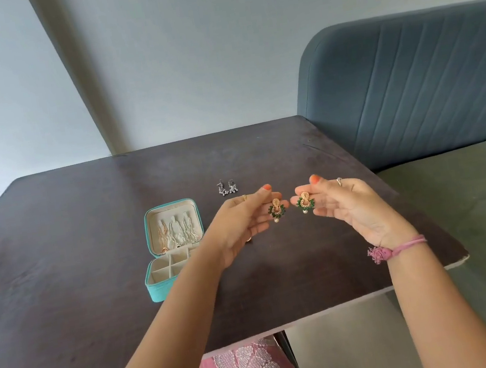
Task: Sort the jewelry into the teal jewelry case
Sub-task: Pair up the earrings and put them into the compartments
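Two green and gold earrings (277,208) with white pearl drops are held in the hands (235,226). Left of the hands, a teal case (171,247) with a cream inside is seen on the dark brown counter (55,243). Orange nails and a pink thread wristband (393,251) are shown.

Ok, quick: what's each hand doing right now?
Left hand: pinches one green-and-gold earring.
Right hand: pinches the matching earring.
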`<state>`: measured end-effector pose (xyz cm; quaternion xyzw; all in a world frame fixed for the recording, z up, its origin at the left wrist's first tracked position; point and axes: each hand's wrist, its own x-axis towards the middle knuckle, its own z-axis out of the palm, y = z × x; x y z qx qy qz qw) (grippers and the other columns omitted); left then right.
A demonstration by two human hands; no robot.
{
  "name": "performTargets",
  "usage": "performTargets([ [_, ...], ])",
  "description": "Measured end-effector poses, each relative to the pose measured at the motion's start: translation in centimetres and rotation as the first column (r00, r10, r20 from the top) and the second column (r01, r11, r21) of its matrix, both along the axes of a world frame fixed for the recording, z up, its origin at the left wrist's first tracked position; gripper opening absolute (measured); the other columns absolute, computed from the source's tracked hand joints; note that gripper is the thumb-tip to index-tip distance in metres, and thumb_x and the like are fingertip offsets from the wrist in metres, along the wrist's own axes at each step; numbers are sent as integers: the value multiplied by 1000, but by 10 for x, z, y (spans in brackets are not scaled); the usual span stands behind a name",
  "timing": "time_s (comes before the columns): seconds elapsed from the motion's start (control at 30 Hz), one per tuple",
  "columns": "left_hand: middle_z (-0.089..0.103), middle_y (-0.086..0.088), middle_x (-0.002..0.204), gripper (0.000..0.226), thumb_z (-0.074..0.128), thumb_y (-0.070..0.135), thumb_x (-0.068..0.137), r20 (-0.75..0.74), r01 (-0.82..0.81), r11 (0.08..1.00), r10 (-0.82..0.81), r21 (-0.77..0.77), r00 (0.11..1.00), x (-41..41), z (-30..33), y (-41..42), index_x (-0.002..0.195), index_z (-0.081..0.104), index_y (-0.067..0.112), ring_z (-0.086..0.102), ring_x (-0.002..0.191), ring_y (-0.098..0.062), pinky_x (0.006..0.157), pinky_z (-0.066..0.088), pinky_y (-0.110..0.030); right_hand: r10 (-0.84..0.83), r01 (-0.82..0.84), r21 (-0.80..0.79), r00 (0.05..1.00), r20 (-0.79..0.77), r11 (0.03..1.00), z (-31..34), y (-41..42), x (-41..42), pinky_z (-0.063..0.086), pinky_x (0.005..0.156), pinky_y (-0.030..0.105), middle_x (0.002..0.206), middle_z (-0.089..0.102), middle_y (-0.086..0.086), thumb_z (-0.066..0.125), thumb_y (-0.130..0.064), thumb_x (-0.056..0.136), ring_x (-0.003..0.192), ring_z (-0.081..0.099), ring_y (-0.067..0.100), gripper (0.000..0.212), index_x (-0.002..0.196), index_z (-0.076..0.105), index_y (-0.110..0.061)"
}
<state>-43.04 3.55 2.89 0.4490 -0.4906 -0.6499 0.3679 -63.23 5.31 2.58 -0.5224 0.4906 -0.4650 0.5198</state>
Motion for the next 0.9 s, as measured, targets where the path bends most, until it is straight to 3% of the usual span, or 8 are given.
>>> performTargets([
  [0.17, 73, -3, 105, 42, 45, 43, 97, -18, 36, 997, -35, 63, 999, 7, 7, -2, 112, 68, 13, 67, 91, -14, 79, 49, -25, 13, -17, 84, 998, 54, 996, 2, -7, -1, 50, 93, 36, 104, 74, 8, 52, -46, 90, 104, 68, 20, 45, 105, 72, -8],
  [0.3, 74, -1, 103, 34, 47, 34, 97, 11, 36, 998, -36, 60, 999, 7, 10, -2, 114, 67, 13, 69, 82, -12, 80, 49, -25, 31, -32, 67, 999, 20, 997, 1, -8, 0, 51, 94, 38, 104, 74, 7, 55, -37, 93, 101, 69, 21, 36, 107, 71, -8],
  [0.43, 74, 4, 94, 27, 51, 18, 94, 125, 36, 999, -35, -4, 992, 7, 6, -2, 115, 66, 14, 68, 84, -12, 84, 48, -27, 84, -84, -1, 996, -28, 996, 0, -8, 3, 52, 93, 34, 105, 74, 6, 57, -23, 94, 100, 70, 22, 24, 111, 70, -11],
  [0.53, 73, 2, 94, 24, 57, 11, 89, 201, 42, 999, -36, -27, 979, 7, -3, -5, 111, 67, 15, 67, 85, -11, 80, 49, -24, 102, -102, -6, 994, -48, 995, -6, -11, 4, 55, 90, 32, 106, 74, 7, 61, -13, 91, 98, 70, 23, 23, 113, 68, -10],
  [0.77, 67, -6, 90, 18, 59, 4, 90, 310, 8, 998, 9, -55, 951, -7, -29, -12, 107, 63, 9, 65, 77, -10, 69, 56, -17, 119, -118, 123, 993, -2, 985, -34, -24, 7, 57, 86, 33, 107, 72, 11, 60, -7, 92, 96, 71, 23, 25, 116, 65, -6],
  [0.9, 66, -11, 89, 13, 59, 1, 89, 427, 0, 995, 42, -98, 903, -16, -42, -23, 100, 65, 7, 64, 72, -14, 73, 59, -25, 114, -109, 179, 993, -14, 978, -45, -30, 12, 58, 78, 28, 102, 72, 12, 60, -7, 92, 90, 71, 19, 23, 114, 66, -8],
])
